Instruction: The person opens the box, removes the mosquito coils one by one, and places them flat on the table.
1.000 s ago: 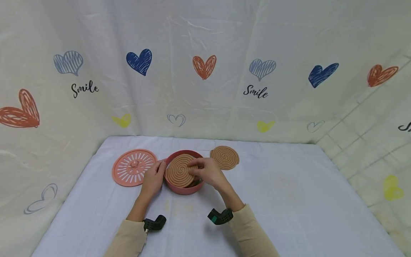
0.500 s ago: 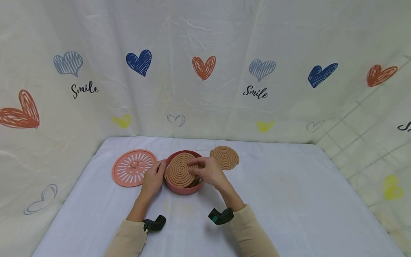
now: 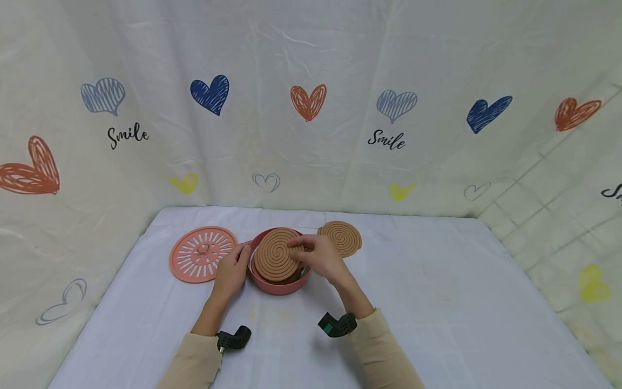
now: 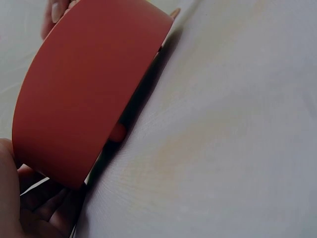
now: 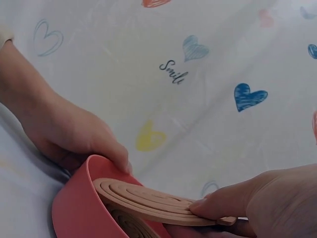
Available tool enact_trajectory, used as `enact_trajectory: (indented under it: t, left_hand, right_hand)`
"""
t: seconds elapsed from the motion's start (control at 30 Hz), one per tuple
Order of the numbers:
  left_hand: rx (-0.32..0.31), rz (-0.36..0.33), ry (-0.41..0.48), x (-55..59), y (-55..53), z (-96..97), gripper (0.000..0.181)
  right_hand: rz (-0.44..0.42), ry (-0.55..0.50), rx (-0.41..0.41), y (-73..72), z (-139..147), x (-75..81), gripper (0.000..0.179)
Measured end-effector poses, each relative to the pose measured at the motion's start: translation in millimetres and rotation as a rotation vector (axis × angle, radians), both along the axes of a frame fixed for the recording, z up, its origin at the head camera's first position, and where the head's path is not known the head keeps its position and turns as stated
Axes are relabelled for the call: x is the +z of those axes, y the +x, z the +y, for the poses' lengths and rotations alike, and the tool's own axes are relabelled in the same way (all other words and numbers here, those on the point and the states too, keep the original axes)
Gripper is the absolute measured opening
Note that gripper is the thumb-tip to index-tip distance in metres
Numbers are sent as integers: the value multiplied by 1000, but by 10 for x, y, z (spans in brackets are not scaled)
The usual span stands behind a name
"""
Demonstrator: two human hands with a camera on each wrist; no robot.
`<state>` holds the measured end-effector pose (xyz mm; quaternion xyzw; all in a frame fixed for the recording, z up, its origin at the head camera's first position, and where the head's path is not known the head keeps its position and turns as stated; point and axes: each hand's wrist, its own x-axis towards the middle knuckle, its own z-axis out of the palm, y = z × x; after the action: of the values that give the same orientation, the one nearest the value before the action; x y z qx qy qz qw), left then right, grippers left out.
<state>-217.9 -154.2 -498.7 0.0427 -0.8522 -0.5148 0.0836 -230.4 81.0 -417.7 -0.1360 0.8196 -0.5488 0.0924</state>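
Observation:
A tan mosquito coil (image 3: 276, 255) is pinched at its right edge between the thumb and fingers of my right hand (image 3: 324, 259). It tilts over a round red tin (image 3: 278, 289), its left part inside the rim. My left hand (image 3: 231, 273) grips the tin's left side, thumb at the rim and fingers reaching underneath in the left wrist view. Inside the tin, below the held coil, another coil (image 5: 130, 222) shows in the right wrist view. Small round feet (image 4: 118, 133) lift the tin's base off the cloth.
The tin's slotted red lid (image 3: 182, 271) lies to the left of the left hand. A separate mosquito coil (image 3: 342, 237) lies flat at the back, behind the right hand. White cloth (image 3: 437, 302) covers the table, and a heart-printed curtain (image 3: 340, 162) hangs behind it.
My right hand has moved slightly up and right, lifting the pinched coil a little and showing more of the tin's inside at the front. The left hand and tin stay put.

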Motion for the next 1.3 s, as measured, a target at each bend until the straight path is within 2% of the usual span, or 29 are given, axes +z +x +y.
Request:
enact_trajectory:
  t: [0.67,0.93,1.17,1.3]
  left_hand:
    - [-1,-24,-2,-23,-14,10,52]
    - [18,1,-28,-5,-6,31,49]
    - [19,1,-28,0,5,32,49]
    - [15,-3,-28,-3,1,31,50]
  right_hand:
    - [12,-60,-69,-54,185,60,24]
    - [-3,-79,-100,-99,296,94,26]
    - [38,-131,-129,-136,410,110,26]
    - [12,-131,-156,-143,473,137,28]
